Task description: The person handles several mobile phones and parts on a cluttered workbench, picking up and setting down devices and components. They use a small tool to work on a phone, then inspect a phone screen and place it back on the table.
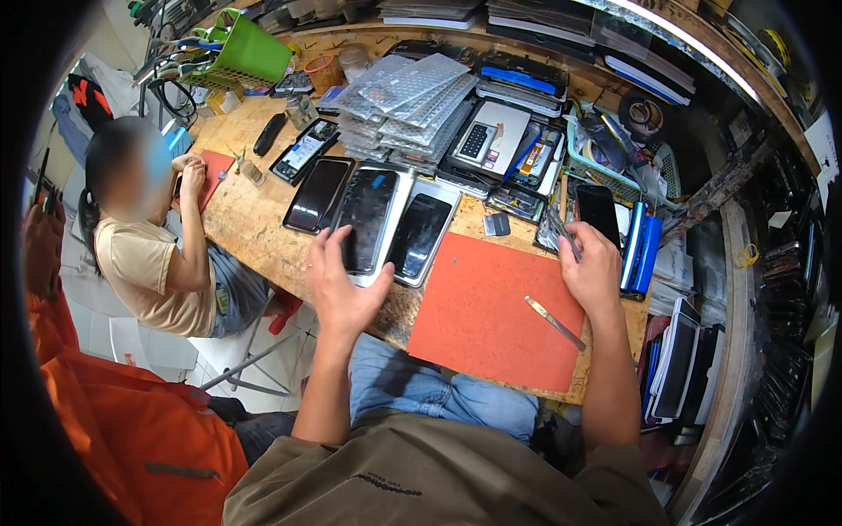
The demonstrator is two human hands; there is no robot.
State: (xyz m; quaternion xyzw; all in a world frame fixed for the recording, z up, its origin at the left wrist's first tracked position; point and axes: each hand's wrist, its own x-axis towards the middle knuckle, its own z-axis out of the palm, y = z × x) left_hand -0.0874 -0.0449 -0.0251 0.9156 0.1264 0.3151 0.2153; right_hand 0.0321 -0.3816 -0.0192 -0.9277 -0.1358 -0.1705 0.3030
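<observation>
My left hand (346, 289) grips the near end of a white tray holding a dark-screened phone (368, 215), thumb and fingers at opposite edges. A second phone in a white tray (421, 237) lies just right of it, and a dark phone (316, 193) to its left. My right hand (589, 267) holds a small metallic tool (566, 237), apparently tweezers, at the right edge of an orange-red mat (482, 316). A slim metal blade (553, 323) rests on that mat. Another black phone (598, 215) is just beyond my right hand.
Bubble-wrap packets (403, 96), stacked opened devices (509, 149) and a parts basket (605, 149) crowd the back of the wooden bench (237, 254). Blue cases (640, 254) stand at the right. A seated co-worker (158, 263) works at left; another person in orange (140, 430) is beside me.
</observation>
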